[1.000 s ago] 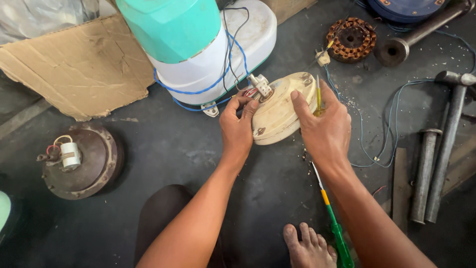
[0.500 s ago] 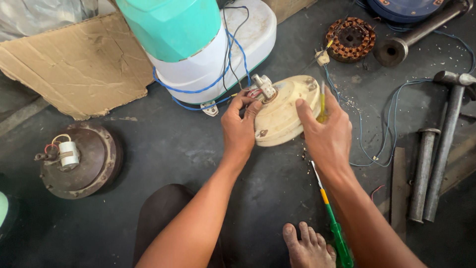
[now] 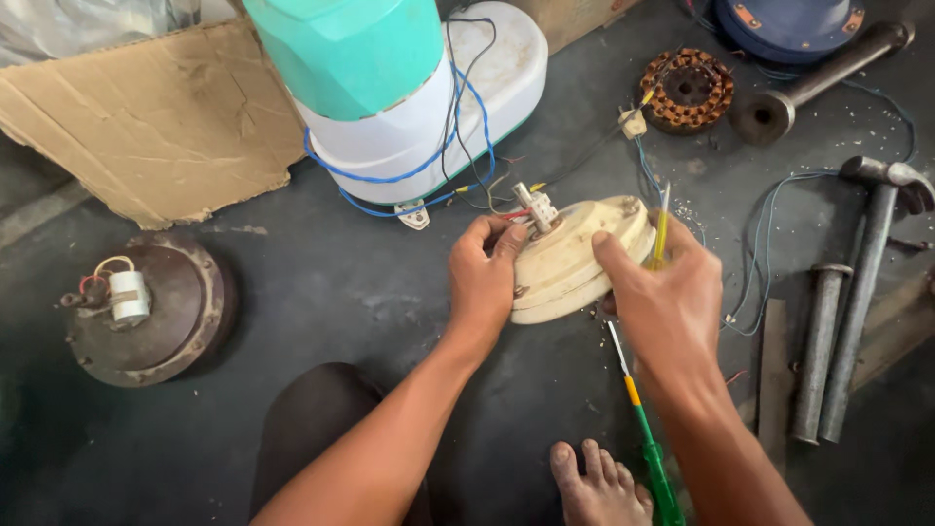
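A cream round motor housing (image 3: 575, 255) is tilted up off the dark floor, held between both hands. My left hand (image 3: 484, 273) grips its left edge, fingers near a white wire connector (image 3: 536, 206) on top. My right hand (image 3: 662, 297) clasps the right rim and also pinches a thin yellow-handled tool (image 3: 660, 232) upright against it. Red and yellow wires run from the connector toward a white and teal appliance (image 3: 390, 93) behind.
A green and yellow screwdriver (image 3: 645, 438) lies by my bare foot (image 3: 599, 482). A brown motor disc (image 3: 146, 307) sits at left, cardboard (image 3: 146, 117) behind it. A copper-wound stator (image 3: 687, 90), a hammer (image 3: 867, 282) and metal rods (image 3: 813, 351) lie at right.
The housing has been tipped and turned slightly in my hands, and my right hand slid further over its right rim. Everything else on the floor stays put.
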